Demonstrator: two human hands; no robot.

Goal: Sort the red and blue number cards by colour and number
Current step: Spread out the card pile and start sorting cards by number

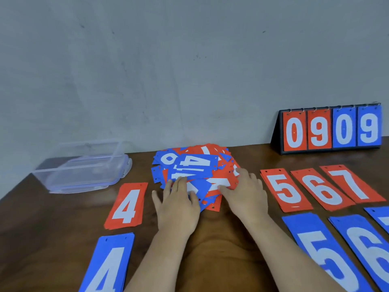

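A mixed heap of red and blue number cards point(193, 165) lies at the table's middle. My left hand point(179, 205) rests flat on the heap's near left, fingers spread over a blue card. My right hand point(246, 192) presses on a red card at the heap's right side. Sorted stacks lie around the heap: red 4 point(126, 206) and blue 4 point(107, 264) on the left, red 5 point(285, 189), red 6 point(322, 189), red 7 point(353, 183), blue 5 point(324, 253) and blue 6 point(366, 247) on the right. One more blue stack point(381, 216) is cut off by the right edge.
A clear plastic box point(84, 167) stands at the back left. A flip scoreboard point(330, 129) showing 0909 stands at the back right against the grey wall. The wooden table point(221, 239) shows bare between my forearms.
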